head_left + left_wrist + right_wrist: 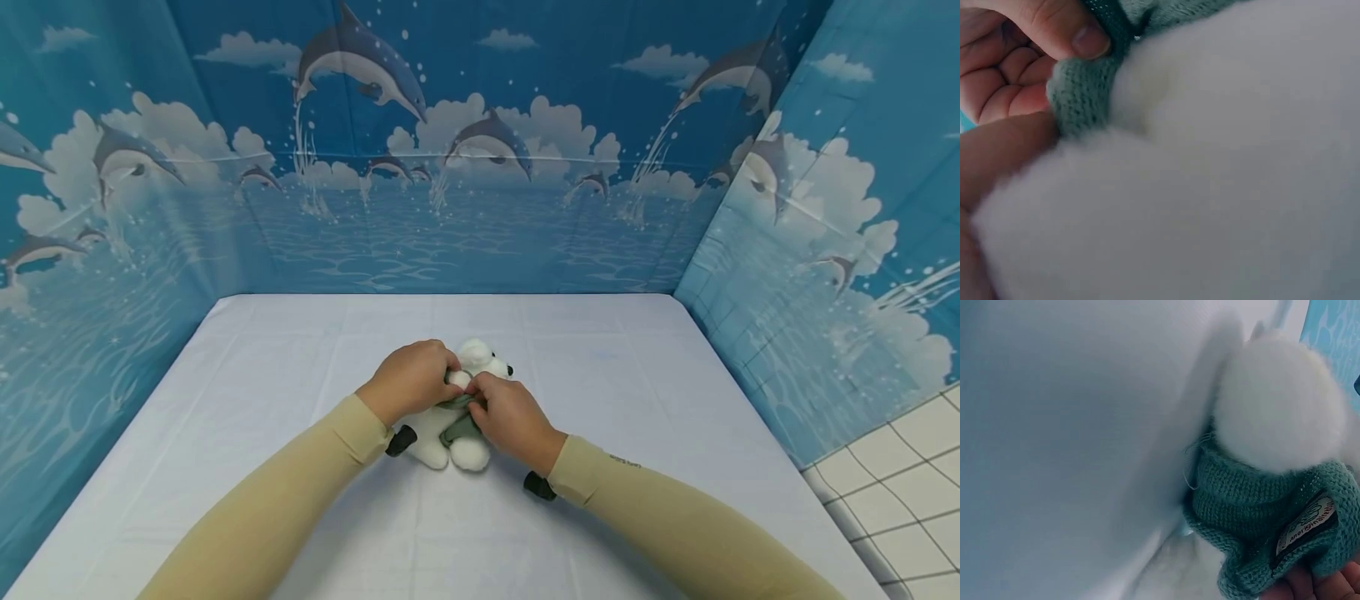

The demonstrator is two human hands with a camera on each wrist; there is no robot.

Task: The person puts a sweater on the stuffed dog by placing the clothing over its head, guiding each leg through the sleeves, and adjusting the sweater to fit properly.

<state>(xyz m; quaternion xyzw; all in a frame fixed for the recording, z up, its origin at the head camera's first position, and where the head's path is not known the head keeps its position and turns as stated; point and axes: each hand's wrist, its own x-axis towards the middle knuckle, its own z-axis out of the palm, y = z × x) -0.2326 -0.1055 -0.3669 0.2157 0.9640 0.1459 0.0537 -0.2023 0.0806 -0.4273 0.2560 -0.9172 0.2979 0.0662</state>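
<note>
A white plush bear (476,356) with a dark nose sits on the white table, between both hands. It wears a green knitted sweater (460,430). My left hand (411,380) is at the bear's upper body. In the left wrist view its thumb and fingers pinch an edge of the green knit (1082,94) beside the white fur. My right hand (519,422) grips the sweater's front from the other side. The right wrist view shows its fingertips (1332,586) under the knit's edge, close to a sewn label (1307,526). Hands hide part of the bear's chest.
A white cloth covers the table (600,358). Behind it and at the sides hang blue curtains (480,225) printed with dolphins. White tiles (900,483) show at the right. Black wrist cameras (540,486) sit beneath both sleeves.
</note>
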